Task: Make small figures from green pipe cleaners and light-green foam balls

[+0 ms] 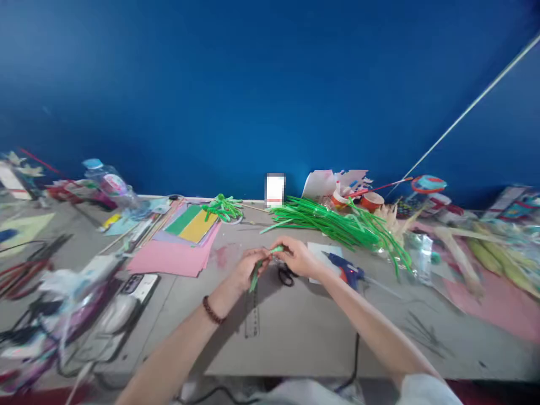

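My left hand point(250, 266) and my right hand point(297, 256) meet over the middle of the table, fingers pinched on a green fuzzy pipe cleaner point(254, 280). One part of it hangs below my left fingers, and another shows between the fingertips of both hands. The exact grip is blurred. Just under my right hand lie small scissors with black handles point(286, 276). A clear ruler point(252, 318) rests flat on the table below my left hand. To the right of my right hand is a blue glue gun point(348, 271) on a white sheet.
Behind my right hand spreads a big heap of green pipe cleaners point(337, 222). Colored sheets point(169, 256) and bent green pieces point(224, 208) lie at the back left. A phone point(139, 286), a white mouse point(120, 314) and cables are at left. A bottle point(110, 183) stands near the blue wall.
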A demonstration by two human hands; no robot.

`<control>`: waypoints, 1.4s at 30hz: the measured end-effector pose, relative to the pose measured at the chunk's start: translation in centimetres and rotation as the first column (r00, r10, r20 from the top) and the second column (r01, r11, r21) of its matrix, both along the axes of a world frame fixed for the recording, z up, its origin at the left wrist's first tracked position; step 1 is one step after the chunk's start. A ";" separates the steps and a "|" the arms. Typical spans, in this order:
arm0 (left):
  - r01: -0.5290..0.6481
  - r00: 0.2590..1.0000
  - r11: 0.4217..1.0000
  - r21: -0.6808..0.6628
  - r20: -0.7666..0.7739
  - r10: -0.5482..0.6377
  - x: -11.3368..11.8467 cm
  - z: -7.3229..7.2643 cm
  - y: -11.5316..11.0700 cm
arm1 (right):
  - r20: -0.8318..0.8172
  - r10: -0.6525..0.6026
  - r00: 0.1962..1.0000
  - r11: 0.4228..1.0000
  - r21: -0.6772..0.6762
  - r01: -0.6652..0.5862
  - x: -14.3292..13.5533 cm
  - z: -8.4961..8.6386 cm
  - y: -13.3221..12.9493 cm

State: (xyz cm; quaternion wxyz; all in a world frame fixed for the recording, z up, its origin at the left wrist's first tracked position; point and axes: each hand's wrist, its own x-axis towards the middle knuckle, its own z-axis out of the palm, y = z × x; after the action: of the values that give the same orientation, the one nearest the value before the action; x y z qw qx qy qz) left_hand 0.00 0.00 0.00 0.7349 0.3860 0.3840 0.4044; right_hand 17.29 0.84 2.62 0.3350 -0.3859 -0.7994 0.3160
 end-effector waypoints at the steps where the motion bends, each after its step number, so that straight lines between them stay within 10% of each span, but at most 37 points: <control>1: 0.066 0.997 0.997 -0.045 0.054 -0.063 0.0 0.1 0.0 | -0.010 0.006 1.000 1.000 0.026 -0.005 0.1 0.0 0.0; 8: -0.022 0.992 0.987 0.161 -0.118 0.042 0.3 0.3 -0.2 | -0.089 -0.028 0.996 0.994 -0.109 0.019 0.4 0.2 0.1; 14: -0.010 0.820 0.744 0.668 -0.420 0.388 0.4 0.3 -0.9 | -0.191 -0.082 0.978 0.902 -0.431 -0.009 0.6 0.0 0.6; 22: 0.160 0.680 0.537 0.828 -0.487 0.549 0.3 -0.1 -1.4 | -0.204 -0.108 0.973 0.869 -0.495 -0.008 0.8 0.4 0.3; 28: 0.120 0.718 0.598 0.792 -0.485 0.499 0.3 0.1 -1.5 | -0.161 -0.099 0.982 0.896 -0.444 0.018 0.5 0.8 0.0; 36: -0.022 0.948 0.928 0.372 -0.288 0.138 0.5 -0.1 -0.6 | -0.161 -0.033 0.986 0.935 -0.353 -0.026 0.9 0.7 0.2; 42: -0.039 0.963 0.943 0.330 -0.240 0.123 0.4 0.4 -0.5 | -0.173 0.055 0.983 0.894 -0.431 -0.126 1.9 0.5 0.9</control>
State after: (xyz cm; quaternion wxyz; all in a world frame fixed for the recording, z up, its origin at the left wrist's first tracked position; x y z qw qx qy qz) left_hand 0.45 -0.54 0.45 0.5886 0.5336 0.4204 0.4383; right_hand 19.23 1.76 3.16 0.2857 -0.3880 -0.6955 0.5330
